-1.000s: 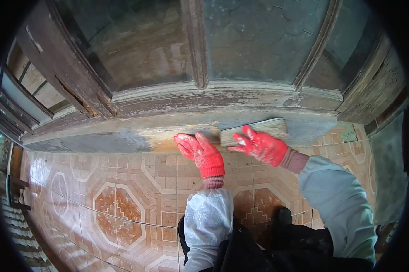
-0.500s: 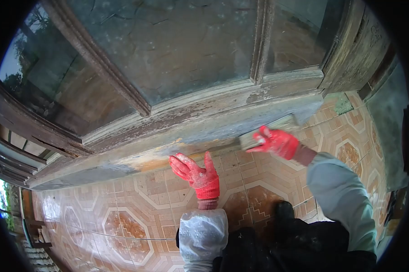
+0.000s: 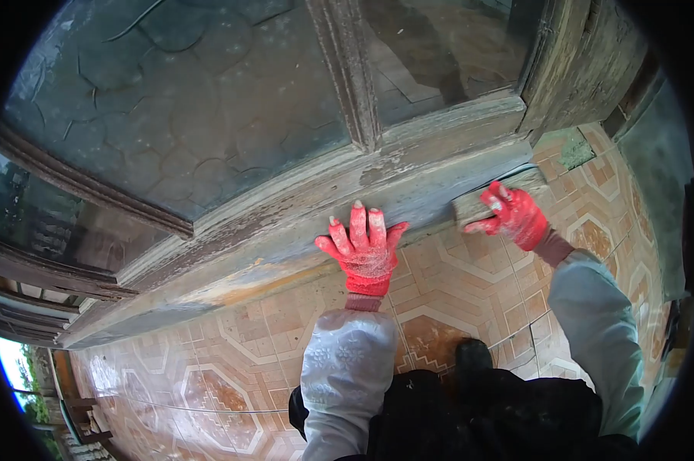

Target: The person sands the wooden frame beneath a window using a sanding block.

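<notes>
Our right hand (image 3: 518,219) grips a block (image 3: 475,206) at the right end of the ledge (image 3: 431,192); we cannot see the block's underside. Our left hand (image 3: 365,255), empty, fingers spread, lies over the ledge's middle, how firmly we cannot tell. Above the ledge, the window (image 3: 224,115) is cut off; below, our shoe (image 3: 472,358) is partly hidden.
</notes>
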Demonstrator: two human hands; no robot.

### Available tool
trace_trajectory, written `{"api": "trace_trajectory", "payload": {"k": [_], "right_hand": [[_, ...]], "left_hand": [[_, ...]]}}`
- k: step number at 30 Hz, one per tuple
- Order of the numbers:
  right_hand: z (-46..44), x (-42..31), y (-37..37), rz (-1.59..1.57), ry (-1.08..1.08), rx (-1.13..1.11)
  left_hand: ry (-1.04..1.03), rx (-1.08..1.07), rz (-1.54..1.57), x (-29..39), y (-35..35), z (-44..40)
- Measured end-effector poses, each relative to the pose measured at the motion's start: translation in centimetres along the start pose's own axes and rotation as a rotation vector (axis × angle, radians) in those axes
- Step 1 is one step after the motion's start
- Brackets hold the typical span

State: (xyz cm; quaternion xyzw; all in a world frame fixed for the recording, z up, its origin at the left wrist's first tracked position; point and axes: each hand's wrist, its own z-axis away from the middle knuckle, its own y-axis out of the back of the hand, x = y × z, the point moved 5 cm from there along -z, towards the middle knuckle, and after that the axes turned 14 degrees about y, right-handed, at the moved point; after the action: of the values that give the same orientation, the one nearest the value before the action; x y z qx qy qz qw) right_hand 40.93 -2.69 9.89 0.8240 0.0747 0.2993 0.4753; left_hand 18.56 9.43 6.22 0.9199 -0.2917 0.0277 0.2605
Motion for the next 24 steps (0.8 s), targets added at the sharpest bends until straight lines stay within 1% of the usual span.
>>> {"api": "trace_trajectory", "payload": {"k": [2, 4, 5, 8, 9, 11, 12, 14, 15, 16, 17, 18, 20, 21, 23, 24], "right_hand": [[-3.0, -3.9, -3.8, 0.11, 0.276, -0.094], [-4.3, -6.3, -5.2, 0.372, 0.607, -0.121], [-4.3, -6.4, -5.4, 0.298, 0.554, -0.127], [-1.8, -4.6, -4.5, 0.261, 0.465, -0.128], [0.8, -2.6, -4.6, 0.163, 0.231, -0.036], [3.4, -0.1, -3.9, 0.07, -0.002, 0.046], [3.7, 0.6, -2.6, 0.117, 0.009, 0.066], [3.2, 0.4, -2.8, 0.162, 0.025, 0.091], [2.1, -1.1, -5.1, 0.03, 0.01, 0.025], [-0.4, -3.4, -5.9, 0.13, 0.125, -0.006], [-2.9, -5.7, -6.7, 0.232, 0.241, -0.026], [-6.6, -8.9, -6.8, 0.569, 0.487, -0.011], [-11.7, -12.9, -6.7, 0.635, 0.527, 0.016], [-11.9, -12.7, -6.3, 0.634, 0.526, 0.019], [-12.2, -11.8, -4.9, 0.764, 0.517, 0.102], [-10.6, -10.3, -5.3, 0.902, 0.519, 0.05]], "left_hand": [[-0.011, 0.009, -0.014, -0.2, 0.3, -0.2], [-0.017, 0.006, -0.012, -0.3, 0.5, -0.4], [-0.028, 0.002, 0.002, -0.5, 0.7, -0.5], [-0.047, 0.002, 0.025, -0.6, 1.4, -1.2], [-0.043, 0.003, 0.029, -0.5, 1.5, -1.4], [-0.054, 0.043, 0.051, -0.2, 1.8, -1.6], [-0.052, 0.044, 0.054, -0.3, 2.2, -1.7], [0.063, -0.001, 0.059, -1.2, 3.7, -1.9], [0.112, -0.022, 0.128, -1.3, 5.5, -2.7], [0.108, -0.023, 0.123, -1.7, 6.4, -2.2], [0.257, -0.049, 0.146, -2.8, 7.2, -1.7], [0.406, -0.076, 0.166, -4.0, 8.1, -1.0], [0.419, -0.113, 0.165, -5.4, 9.5, 0.6], [0.484, -0.137, 0.157, -6.3, 10.1, 1.6], [0.569, -0.177, 0.183, -8.1, 11.7, 3.7], [0.571, -0.174, 0.187, -9.0, 12.6, 5.2]]}}
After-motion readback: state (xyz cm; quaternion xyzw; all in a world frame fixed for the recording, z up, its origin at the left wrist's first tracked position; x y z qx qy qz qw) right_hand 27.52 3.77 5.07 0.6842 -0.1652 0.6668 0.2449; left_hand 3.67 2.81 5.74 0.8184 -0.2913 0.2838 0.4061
